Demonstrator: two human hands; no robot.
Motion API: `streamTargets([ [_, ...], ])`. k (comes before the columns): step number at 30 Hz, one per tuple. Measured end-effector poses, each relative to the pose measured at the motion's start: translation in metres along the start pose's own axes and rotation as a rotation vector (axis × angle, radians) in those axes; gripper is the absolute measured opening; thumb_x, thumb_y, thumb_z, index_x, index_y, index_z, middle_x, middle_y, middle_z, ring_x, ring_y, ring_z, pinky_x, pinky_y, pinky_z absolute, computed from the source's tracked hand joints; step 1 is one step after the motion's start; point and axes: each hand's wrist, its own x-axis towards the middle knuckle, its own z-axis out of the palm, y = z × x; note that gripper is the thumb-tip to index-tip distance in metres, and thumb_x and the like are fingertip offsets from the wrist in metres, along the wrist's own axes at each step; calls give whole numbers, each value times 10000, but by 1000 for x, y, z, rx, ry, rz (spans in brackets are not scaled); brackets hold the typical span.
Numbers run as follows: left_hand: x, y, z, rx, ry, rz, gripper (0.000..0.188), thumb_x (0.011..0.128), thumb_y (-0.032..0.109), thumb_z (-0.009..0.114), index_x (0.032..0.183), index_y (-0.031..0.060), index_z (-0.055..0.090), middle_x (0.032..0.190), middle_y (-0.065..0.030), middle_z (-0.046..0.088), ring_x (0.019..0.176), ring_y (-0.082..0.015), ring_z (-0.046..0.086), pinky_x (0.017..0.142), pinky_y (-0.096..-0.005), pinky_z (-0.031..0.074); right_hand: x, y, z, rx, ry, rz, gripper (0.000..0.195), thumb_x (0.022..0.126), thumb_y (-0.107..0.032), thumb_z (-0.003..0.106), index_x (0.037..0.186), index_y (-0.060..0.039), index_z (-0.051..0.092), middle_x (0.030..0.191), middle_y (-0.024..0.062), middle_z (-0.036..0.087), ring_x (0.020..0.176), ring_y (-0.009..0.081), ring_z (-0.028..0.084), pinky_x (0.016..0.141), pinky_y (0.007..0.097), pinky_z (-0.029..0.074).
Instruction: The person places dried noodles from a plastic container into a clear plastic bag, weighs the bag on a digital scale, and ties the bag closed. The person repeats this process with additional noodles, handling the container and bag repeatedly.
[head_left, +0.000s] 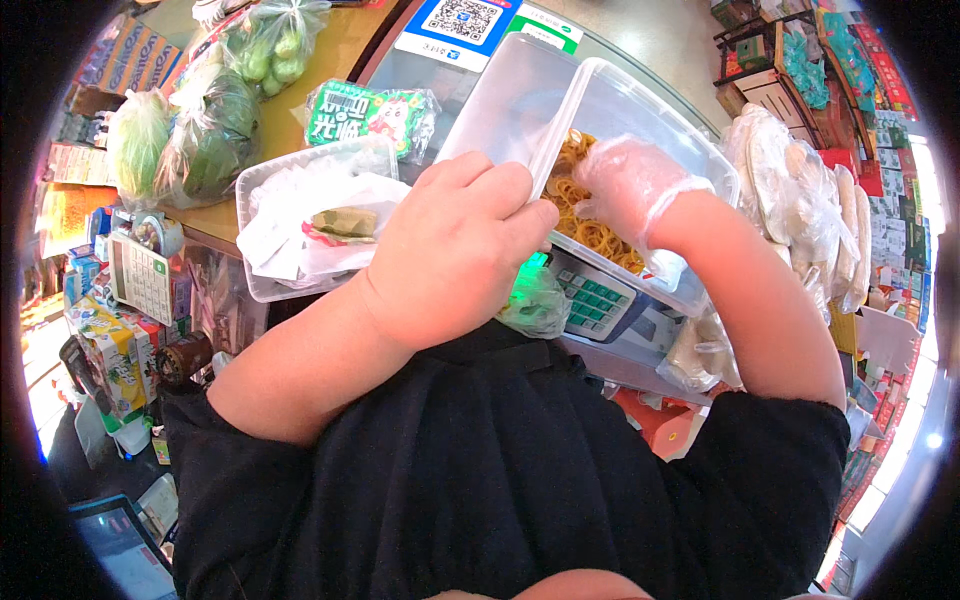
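Observation:
My bare left hand (465, 240) curls its fingers over the near left rim of a clear plastic box (645, 97), where a translucent plastic lid or second tub (517, 90) meets it. Inside the box lies a heap of yellow-brown looped strands (600, 232); noodles or rubber bands, I cannot tell which. My right hand (630, 184), in a thin clear plastic glove, reaches down into the box at the strands. Its fingertips are partly hidden, so their grip does not show. Beneath the box are a calculator (596, 304) and a knotted plastic bag (540, 300) with a green light showing.
To the left stands a plastic tub (251, 225) holding white paper or bags. Behind it lie a green printed packet (367, 120) and bagged vegetables (202, 135). Payment code cards (457, 30) rest on the glass counter. Bagged pale goods (795, 187) are at the right, another calculator (142, 274) at left.

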Motion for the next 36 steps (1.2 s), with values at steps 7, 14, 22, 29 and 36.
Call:
streamTargets([
  [7,0,-1,7,-2,49,26,161,716,87,698,867,90,643,820,-60,526,780,-276,555,723,-390,468,-33,3,-2,-99,-140,83,269,860,-270,724,839,-3,747,889,224,702,927,410,693,813,458,557],
  [14,0,1,4,0,39,28,267,697,31,764,950,82,695,821,-63,546,784,-289,569,711,-388,484,-34,2,3,-8,494,-165,447,814,-318,788,1090,18,681,1150,225,700,1103,372,670,962,435,539],
  [22,2,2,5,-12,43,28,259,703,51,782,942,87,688,812,-70,543,768,-300,565,692,-398,477,6,-18,5,35,233,42,428,786,-187,801,1169,-54,664,1193,196,661,1152,374,643,992,431,523],
  [29,-3,2,10,8,92,12,263,694,68,785,933,104,683,802,-53,546,746,-288,567,680,-405,480,9,2,22,17,296,-164,209,742,-59,716,951,-50,721,943,210,691,941,410,684,820,452,562],
  [36,-2,4,10,35,79,7,257,693,75,770,935,105,691,797,-42,543,741,-271,564,684,-393,486,-27,27,13,75,447,-414,110,690,-36,688,790,-38,641,805,184,639,810,409,639,711,503,499],
])
